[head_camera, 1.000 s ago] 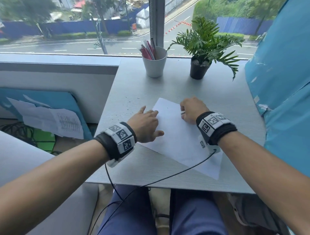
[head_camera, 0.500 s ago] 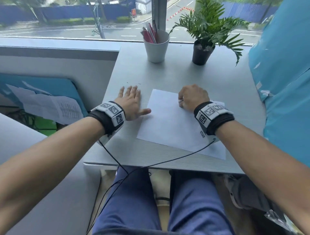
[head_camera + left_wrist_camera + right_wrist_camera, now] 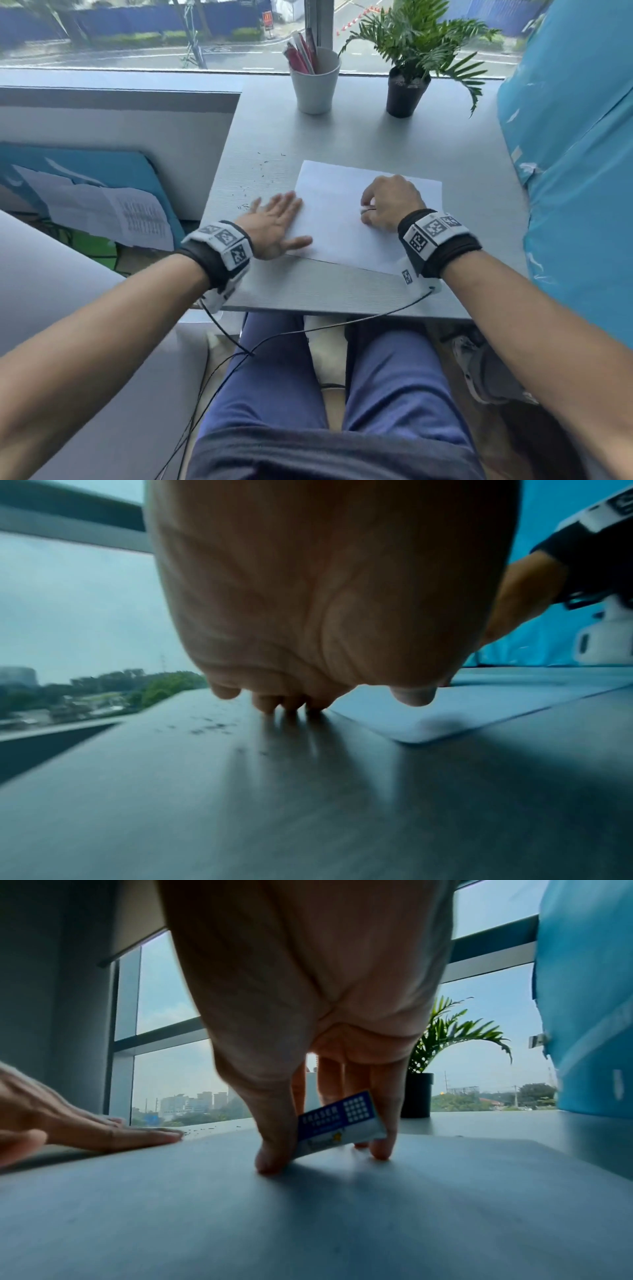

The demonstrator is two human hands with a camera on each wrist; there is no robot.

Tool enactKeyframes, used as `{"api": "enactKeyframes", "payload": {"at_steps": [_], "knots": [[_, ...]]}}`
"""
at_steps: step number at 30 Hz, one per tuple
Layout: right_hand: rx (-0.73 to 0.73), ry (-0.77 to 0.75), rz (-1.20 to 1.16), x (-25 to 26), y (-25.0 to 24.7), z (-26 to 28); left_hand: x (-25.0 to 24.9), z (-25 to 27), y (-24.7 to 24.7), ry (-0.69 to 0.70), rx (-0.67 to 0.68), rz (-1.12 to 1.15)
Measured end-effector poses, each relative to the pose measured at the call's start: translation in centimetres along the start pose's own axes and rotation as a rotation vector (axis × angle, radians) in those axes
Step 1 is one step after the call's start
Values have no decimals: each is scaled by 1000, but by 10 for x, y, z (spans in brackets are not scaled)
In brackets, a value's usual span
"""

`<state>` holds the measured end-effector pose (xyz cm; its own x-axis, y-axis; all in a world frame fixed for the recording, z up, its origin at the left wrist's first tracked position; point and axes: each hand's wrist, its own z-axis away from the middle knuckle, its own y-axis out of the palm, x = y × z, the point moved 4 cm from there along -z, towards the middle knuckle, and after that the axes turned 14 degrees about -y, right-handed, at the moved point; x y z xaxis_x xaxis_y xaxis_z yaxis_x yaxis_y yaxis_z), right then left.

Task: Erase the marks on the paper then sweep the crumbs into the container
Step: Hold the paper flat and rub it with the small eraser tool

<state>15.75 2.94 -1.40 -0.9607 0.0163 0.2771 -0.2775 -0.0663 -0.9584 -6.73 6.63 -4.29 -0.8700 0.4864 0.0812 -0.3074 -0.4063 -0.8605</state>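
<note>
A white sheet of paper [image 3: 346, 212] lies on the grey table [image 3: 308, 137]. No marks show on it. My right hand [image 3: 368, 212] rests curled on the sheet's middle and pinches a white eraser with a blue sleeve [image 3: 339, 1121] between thumb and fingers, its lower end on the paper. My left hand [image 3: 287, 222] lies flat with straight fingers at the sheet's left edge, fingertips on the table [image 3: 291, 704] and thumb over the paper [image 3: 479, 704]. Dark eraser crumbs [image 3: 253, 181] are scattered on the table just beyond and left of the left hand, crumbs [image 3: 212, 726] ahead of its fingertips.
A white cup holding pens [image 3: 315, 82] and a potted plant [image 3: 407, 89] stand at the table's far edge by the window. A blue covered object [image 3: 575, 154] borders the table on the right. The table's left edge [image 3: 219, 171] drops off beside the crumbs.
My left hand went from the paper's left part out onto the bare table, flattened, and now lies at the sheet's left edge. The right hand stayed on the paper with the eraser.
</note>
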Motion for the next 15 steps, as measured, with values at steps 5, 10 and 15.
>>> {"api": "enactKeyframes", "payload": {"at_steps": [5,10,15], "knots": [[21,-16,-87,1,-4,9,11,20,-21,-71,-180,63],[-54,65,-17,-23,-15,38,-49,57,-6,340,-214,80],[51,93,68,-39,-10,69,-82,61,14,418,-172,49]]}}
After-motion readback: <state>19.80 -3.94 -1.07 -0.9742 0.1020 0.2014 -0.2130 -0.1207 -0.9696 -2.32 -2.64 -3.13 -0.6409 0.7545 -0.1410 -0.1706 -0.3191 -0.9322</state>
